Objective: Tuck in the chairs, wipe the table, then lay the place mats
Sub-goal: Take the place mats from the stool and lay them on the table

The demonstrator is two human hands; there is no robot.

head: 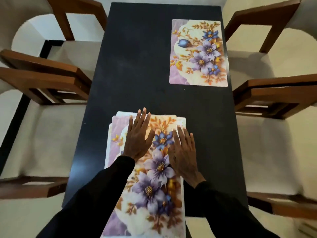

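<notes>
Head cam: u've got both palms down on the stack of place mats (154, 194) at the near end of the dark table (137, 66). Ur left hand (139, 136) is flat, fingers straight and a bit spread, tips at the stack's far edge. Ur right hand (184, 152) is flat too, fingers close together, gripping nothing. One laid mat (199, 52) sits at the far right (floral side up), well apart from the stack. Wooden chairs (51, 79) stand close along both long sides.
</notes>
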